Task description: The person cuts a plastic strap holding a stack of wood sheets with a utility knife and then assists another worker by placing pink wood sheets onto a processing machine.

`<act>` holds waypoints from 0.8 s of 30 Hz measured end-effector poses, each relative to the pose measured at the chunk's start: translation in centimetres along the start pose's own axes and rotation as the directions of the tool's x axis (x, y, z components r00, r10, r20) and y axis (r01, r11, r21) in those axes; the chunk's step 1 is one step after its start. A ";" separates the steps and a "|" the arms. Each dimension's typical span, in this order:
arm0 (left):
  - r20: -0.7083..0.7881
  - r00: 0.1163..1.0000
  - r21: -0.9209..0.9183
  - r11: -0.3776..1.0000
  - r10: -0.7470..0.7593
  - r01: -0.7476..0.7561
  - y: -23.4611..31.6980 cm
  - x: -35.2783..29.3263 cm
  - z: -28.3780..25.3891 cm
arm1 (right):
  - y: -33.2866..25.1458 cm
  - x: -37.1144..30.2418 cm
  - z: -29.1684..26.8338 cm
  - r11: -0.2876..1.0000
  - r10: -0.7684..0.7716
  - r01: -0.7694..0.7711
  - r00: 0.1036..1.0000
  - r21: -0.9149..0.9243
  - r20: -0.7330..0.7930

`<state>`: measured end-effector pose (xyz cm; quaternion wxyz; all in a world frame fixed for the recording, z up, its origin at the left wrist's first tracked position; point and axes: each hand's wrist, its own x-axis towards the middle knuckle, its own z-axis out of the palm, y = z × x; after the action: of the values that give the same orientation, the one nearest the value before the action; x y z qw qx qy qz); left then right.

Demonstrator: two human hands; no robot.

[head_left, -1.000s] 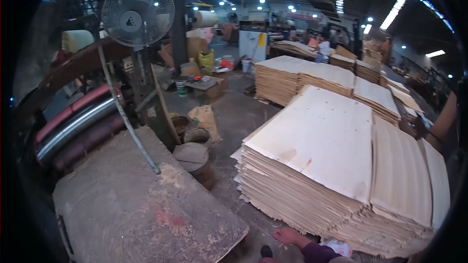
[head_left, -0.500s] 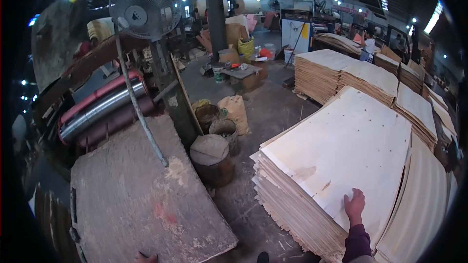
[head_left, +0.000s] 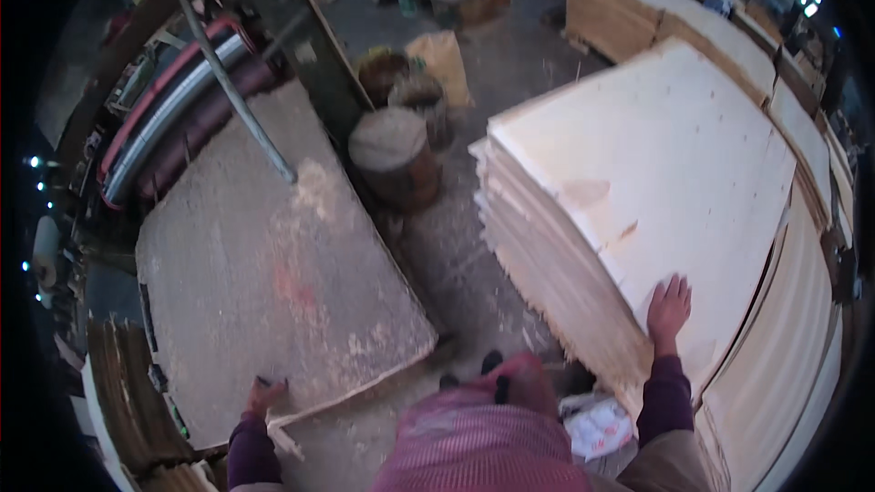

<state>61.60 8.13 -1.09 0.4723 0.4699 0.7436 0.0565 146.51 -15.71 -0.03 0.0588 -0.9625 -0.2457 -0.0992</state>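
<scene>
My right hand (head_left: pixel 670 308) lies flat, fingers stretched out, on the top sheet of a tall stack of pale wood veneer (head_left: pixel 684 155). That sheet has small knots and a brown mark near its left edge. At the near edge of a worn, dusty board table (head_left: pixel 355 255) on the left, my left hand (head_left: pixel 262 396) rests with its fingers drawn together. Something small and dark shows at those fingertips, too small to make out. Both forearms wear dark purple sleeves.
A roller machine (head_left: pixel 178 118) stands behind the board, with a metal pole (head_left: pixel 232 82) slanting down onto it. Buckets (head_left: pixel 396 150) and a sack (head_left: pixel 444 68) stand between board and stack. More veneer stacks (head_left: pixel 711 36) rise at the far right. A white bag (head_left: pixel 597 426) lies by my feet.
The view has tipped downward, so my lap, feet and left forearm now show. My right hand stays flat on the veneer; my left stays at the board's near edge.
</scene>
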 end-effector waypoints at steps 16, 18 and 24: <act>-0.229 0.897 0.339 0.833 -0.379 0.438 7.5 -1.5 5.6 | 1.7 4.7 2.8 0.984 -0.147 0.154 0.986 0.089 -0.081; -0.190 0.915 0.345 0.849 -0.355 0.400 8.4 -1.5 5.8 | 1.4 5.2 2.6 0.986 -0.140 0.147 0.986 0.079 -0.084; -0.040 0.993 0.170 0.979 -0.109 0.114 7.4 -2.0 5.0 | 2.5 5.4 2.8 0.958 -0.269 0.285 0.931 0.032 -0.247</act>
<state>70.41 8.87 1.38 0.4208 0.4656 0.7780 -0.0273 152.85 -14.93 -1.71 0.1057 -0.8966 -0.3731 -0.2138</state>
